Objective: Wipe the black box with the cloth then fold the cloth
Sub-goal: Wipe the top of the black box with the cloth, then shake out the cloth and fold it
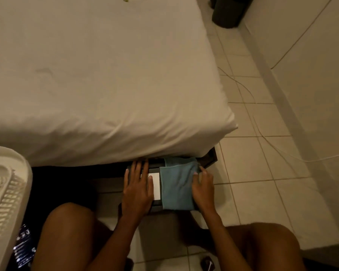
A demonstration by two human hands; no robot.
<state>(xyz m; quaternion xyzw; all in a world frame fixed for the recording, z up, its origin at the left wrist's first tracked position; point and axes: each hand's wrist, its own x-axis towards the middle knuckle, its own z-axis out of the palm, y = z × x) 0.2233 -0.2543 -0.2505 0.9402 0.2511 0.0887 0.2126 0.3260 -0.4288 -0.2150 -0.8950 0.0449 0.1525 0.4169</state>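
Observation:
The black box [155, 205] lies on the floor at the foot of the bed, with a white label [156, 185] on its top. A blue cloth [177, 186] is spread, partly folded, over the box's right half. My left hand [138, 189] lies flat on the box's left part with fingers spread, covering part of the label. My right hand [203, 187] presses flat on the cloth's right edge, fingers extended. Neither hand is closed around anything. The box's far end is tucked under the mattress overhang.
A bed with a white sheet [106, 85] fills the upper left. A white slatted basket [6, 192] stands at the left. My bare knees [70, 231] frame the box. Tiled floor [249, 163] with a thin cable [282, 151] runs along the right wall. A dark bin [228, 11] stands far right.

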